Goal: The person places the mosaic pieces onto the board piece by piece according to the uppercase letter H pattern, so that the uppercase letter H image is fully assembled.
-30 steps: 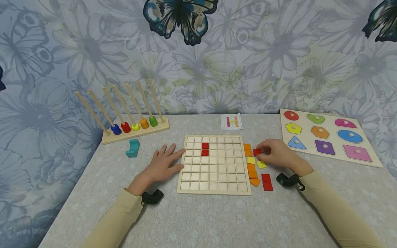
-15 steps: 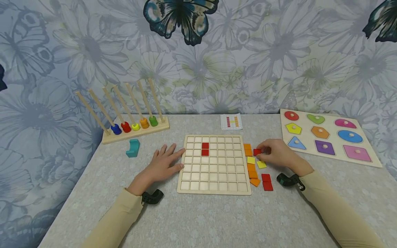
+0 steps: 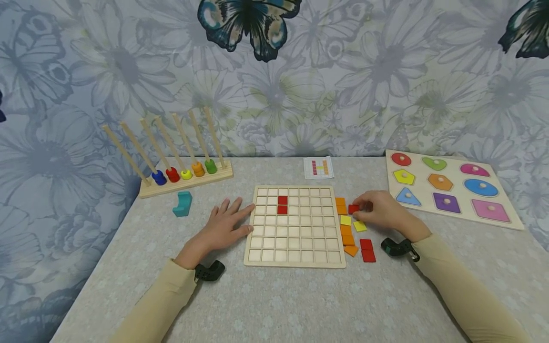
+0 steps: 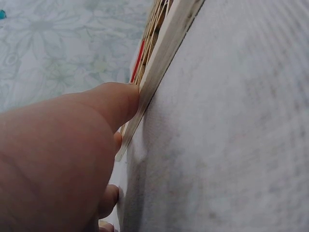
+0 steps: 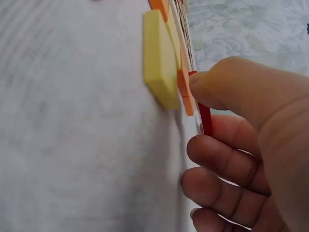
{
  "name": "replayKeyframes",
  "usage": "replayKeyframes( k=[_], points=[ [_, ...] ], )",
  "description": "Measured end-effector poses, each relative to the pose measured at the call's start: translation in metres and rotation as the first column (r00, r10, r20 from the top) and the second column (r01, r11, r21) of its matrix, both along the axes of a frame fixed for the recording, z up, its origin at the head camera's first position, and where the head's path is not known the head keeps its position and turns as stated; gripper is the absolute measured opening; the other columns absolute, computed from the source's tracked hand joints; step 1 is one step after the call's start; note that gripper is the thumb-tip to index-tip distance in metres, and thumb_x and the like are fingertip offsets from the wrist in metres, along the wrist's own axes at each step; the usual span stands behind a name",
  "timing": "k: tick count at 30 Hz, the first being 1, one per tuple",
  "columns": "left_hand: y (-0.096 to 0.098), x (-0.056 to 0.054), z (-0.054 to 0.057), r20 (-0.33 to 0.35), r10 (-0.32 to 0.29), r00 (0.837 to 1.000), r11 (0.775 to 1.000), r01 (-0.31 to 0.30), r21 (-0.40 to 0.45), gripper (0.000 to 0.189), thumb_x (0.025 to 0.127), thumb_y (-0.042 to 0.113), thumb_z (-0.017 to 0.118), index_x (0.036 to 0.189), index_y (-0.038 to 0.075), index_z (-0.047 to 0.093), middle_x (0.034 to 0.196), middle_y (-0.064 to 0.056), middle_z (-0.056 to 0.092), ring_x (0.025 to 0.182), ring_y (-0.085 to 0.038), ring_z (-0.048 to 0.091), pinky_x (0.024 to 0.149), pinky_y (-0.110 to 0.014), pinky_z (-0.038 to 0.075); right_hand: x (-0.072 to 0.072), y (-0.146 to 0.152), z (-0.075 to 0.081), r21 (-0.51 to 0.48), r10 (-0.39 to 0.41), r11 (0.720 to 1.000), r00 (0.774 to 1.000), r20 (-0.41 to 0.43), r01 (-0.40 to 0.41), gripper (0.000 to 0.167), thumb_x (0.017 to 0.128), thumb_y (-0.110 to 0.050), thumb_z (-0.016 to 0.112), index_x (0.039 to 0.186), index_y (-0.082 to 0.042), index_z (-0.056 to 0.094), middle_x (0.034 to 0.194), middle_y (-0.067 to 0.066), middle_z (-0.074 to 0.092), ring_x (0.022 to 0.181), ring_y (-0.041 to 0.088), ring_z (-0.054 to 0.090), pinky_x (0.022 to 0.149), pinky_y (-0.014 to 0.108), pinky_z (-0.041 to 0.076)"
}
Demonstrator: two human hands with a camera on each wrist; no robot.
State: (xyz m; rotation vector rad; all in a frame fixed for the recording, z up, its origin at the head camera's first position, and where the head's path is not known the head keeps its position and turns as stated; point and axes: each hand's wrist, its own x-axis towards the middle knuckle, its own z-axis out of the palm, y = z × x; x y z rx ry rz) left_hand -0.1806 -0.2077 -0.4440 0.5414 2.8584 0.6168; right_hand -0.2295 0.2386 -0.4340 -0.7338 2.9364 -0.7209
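A wooden grid board (image 3: 294,259) lies mid-table, with two red square tiles (image 3: 282,205) one above the other in its upper left part. My left hand (image 3: 223,227) lies spread at the board's left side; in the left wrist view its thumb (image 4: 120,99) touches the board's edge. To the right of the board, my right hand (image 3: 381,212) pinches a red tile (image 3: 353,208) between thumb and fingers; the same red tile (image 5: 205,118) shows at the fingertips in the right wrist view. Beside it lie orange tiles (image 3: 347,239), yellow tiles (image 3: 360,226) and two red tiles (image 3: 367,250).
A small pattern card (image 3: 318,167) lies behind the board. At the back left stands a wooden peg stand (image 3: 188,183) with coloured beads, a teal curved block (image 3: 183,204) in front of it. A knobbed shape puzzle (image 3: 463,214) lies at the right.
The whole head view has shifted very slightly. Both hands and the tiles stay where they were, the right hand keeping its pinch on the red tile.
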Motion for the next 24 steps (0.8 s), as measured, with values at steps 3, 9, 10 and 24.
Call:
replayKeyframes(
  k=[3,9,10,24],
  points=[
    [-0.002,0.000,0.000,-0.009,-0.007,1.000,1.000,0.007,-0.003,0.062,0.104,0.039,0.057,0.160,0.018,0.038,0.168,-0.026,0.020,0.154,-0.057,0.008,0.116,-0.079,0.008,0.000,-0.004,0.005,-0.006,0.019,1.000,1.000,-0.002,-0.019,0.025,0.085,-0.020,0.082,0.104,-0.005,0.078,0.082,-0.001,0.068,0.073,0.012,0.052,0.064,0.023,0.044],
    [-0.005,0.000,-0.001,-0.001,-0.010,1.000,1.000,0.010,0.002,0.062,0.104,0.039,0.057,0.160,0.019,0.038,0.168,-0.025,0.018,0.154,-0.057,0.006,0.117,-0.078,0.007,-0.003,-0.019,0.019,-0.019,0.068,0.997,0.997,-0.026,-0.069,0.024,0.086,-0.017,0.081,0.105,-0.003,0.078,0.084,0.002,0.070,0.070,0.012,0.052,0.062,0.024,0.045],
    [-0.005,0.001,-0.001,0.002,-0.010,1.000,1.000,0.010,0.005,0.062,0.104,0.039,0.057,0.160,0.019,0.037,0.169,-0.025,0.018,0.154,-0.056,0.006,0.117,-0.078,0.006,-0.004,-0.022,0.021,-0.014,0.072,0.997,0.997,-0.029,-0.072,0.023,0.086,-0.017,0.081,0.105,-0.004,0.078,0.084,0.002,0.071,0.071,0.012,0.052,0.062,0.024,0.045],
    [-0.002,0.000,-0.002,-0.006,-0.011,1.000,1.000,0.012,0.015,0.063,0.104,0.038,0.059,0.160,0.020,0.038,0.169,-0.024,0.019,0.155,-0.055,0.005,0.117,-0.078,0.005,-0.014,-0.075,0.031,-0.013,0.211,0.977,0.976,-0.052,-0.212,0.018,0.088,-0.018,0.080,0.101,-0.006,0.079,0.084,0.001,0.070,0.070,0.010,0.054,0.064,0.024,0.046]
  ],
)
